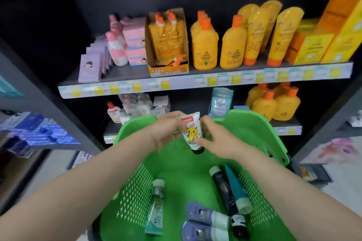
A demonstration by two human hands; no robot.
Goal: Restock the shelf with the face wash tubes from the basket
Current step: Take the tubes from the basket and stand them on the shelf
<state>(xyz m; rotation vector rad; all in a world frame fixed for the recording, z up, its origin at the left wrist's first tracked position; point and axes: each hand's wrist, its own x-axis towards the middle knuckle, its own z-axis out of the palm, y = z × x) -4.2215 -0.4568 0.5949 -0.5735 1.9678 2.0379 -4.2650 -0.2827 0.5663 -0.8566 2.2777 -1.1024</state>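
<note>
A white tube (191, 130) with a yellow cartoon figure is shown held between both hands above the far end of a green basket (260, 129). The left hand (166, 129) is closed around the tube's upper left edge, near the flat crimped end; the right hand (217, 141) is closed on the lower right side, with a fingertip laid across the printed face. The tube is held nearly upright, crimp up and dark cap (197, 150) down, so that the cap hangs just below both grips.

The step in hand is judged to be the lift-out: one tube has been raised clear of the basket and has not yet been set on a shelf. The lower shelf (109, 130) lies just beyond the hands and the upper shelf (125, 86) well above them. The next move would call for the tube to be carried forward over the basket's far rim and stood in a free gap; a gap on the lower shelf appears directly behind the grip, though which slot belongs to this product cannot be told. A release by one hand would probably be needed first.

Further tubes are seen lying flat on the basket floor, well below and nearer than the grip: a pale green tube (155, 209) under the left forearm, a dark tube (225, 191) and a teal tube (236, 188) touching side by side under the right forearm, and two purple tubes (203, 221) between them.
</note>
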